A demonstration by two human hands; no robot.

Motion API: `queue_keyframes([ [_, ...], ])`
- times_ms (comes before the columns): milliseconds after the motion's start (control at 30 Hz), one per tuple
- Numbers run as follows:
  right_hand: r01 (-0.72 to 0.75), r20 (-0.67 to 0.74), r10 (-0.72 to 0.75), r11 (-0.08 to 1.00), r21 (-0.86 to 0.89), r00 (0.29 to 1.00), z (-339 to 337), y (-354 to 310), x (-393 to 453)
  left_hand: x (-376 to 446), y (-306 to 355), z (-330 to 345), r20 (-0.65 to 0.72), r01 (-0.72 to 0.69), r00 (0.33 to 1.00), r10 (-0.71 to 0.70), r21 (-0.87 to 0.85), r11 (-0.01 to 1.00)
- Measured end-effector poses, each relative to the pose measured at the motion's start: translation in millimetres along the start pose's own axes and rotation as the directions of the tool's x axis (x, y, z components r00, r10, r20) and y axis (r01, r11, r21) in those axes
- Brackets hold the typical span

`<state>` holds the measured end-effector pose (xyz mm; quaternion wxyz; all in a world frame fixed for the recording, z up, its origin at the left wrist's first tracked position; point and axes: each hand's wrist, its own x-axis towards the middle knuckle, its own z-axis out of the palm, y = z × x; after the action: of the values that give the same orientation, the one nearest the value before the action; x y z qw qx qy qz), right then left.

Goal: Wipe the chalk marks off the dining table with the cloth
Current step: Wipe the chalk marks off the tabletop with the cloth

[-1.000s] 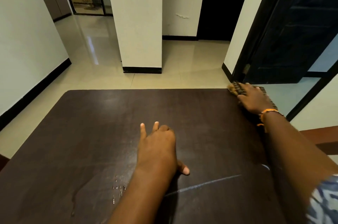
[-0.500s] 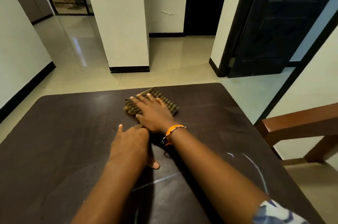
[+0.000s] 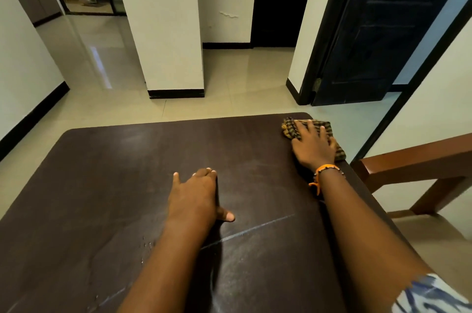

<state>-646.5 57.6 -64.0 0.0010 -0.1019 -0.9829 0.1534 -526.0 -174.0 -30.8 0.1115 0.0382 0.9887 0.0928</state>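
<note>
Left hand (image 3: 195,197) flat, right hand (image 3: 313,145) outstretched, fingers spread.

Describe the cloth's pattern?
The cloth is brown-and-yellow checked, seen in the head view.

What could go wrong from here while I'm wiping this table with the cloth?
1. The cloth sits at the far right corner of the table under your right hand; one more outward stroke might push it over the edge.
2. The chalk line near your left hand is unwiped, and so easily missed.
</note>
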Motion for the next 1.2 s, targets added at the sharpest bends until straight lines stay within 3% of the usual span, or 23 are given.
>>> queue_keyframes([
  [133, 0.225, 0.017, -0.225, 0.974, -0.008, 0.974, 18, -55, -46, -12, -3, 4, -0.089, 0.022, 0.996, -0.027, -0.059, 0.998],
  [233, 0.468, 0.076, -0.469, 0.883, 0.029, 0.880, 35, -96, -84, -33, -4, 12, -0.190, 0.054, 0.979, -0.076, -0.115, 0.992],
  [333, 0.608, 0.130, -0.608, 0.793, 0.046, 0.783, 34, -95, -99, -52, 1, 15, -0.134, 0.025, 0.990, -0.046, -0.159, 0.987],
  [400, 0.603, 0.125, -0.602, 0.797, 0.037, 0.788, 23, -70, -92, -58, 6, 15, -0.022, 0.008, 1.000, -0.011, -0.128, 0.992],
  [467, 0.510, 0.096, -0.509, 0.860, 0.012, 0.855, 9, -33, -79, -61, 10, 16, 0.056, 0.007, 0.998, -0.003, -0.075, 0.997],
  [600, 0.180, 0.042, -0.179, 0.983, -0.030, 0.983, -16, 38, -56, -64, 12, 16, 0.065, 0.019, 0.998, -0.016, -0.053, 0.998],
  [733, -0.031, -0.026, 0.032, 0.999, 0.018, 0.999, -13, 38, -63, -65, 13, 18, 0.057, 0.015, 0.998, -0.014, -0.024, 1.000],
  [800, -0.010, -0.050, 0.011, 1.000, 0.025, 0.999, -4, 16, -79, -64, 13, 18, 0.052, 0.014, 0.999, -0.013, -0.015, 1.000],
  [867, 0.137, -0.058, -0.136, 0.991, 0.000, 0.989, 11, -14, -104, -64, 14, 18, 0.048, 0.012, 0.999, -0.012, -0.007, 1.000],
  [967, 0.435, 0.001, -0.435, 0.900, 0.017, 0.901, 32, -61, -148, -66, 16, 17, 0.043, 0.011, 0.999, -0.011, 0.010, 1.000],
  [1033, 0.534, 0.027, -0.535, 0.845, 0.031, 0.845, 32, -63, -162, -65, 17, 15, 0.046, 0.001, 0.999, -0.002, 0.022, 1.000],
  [1100, 0.554, 0.007, -0.554, 0.832, 0.007, 0.832, 18, -37, -156, -65, 17, 14, 0.062, 0.004, 0.998, -0.007, 0.040, 0.999],
  [1200, 0.385, -0.020, -0.387, 0.922, -0.043, 0.922, -5, 26, -127, -65, 16, 13, 0.081, 0.016, 0.997, -0.021, 0.054, 0.998],
])
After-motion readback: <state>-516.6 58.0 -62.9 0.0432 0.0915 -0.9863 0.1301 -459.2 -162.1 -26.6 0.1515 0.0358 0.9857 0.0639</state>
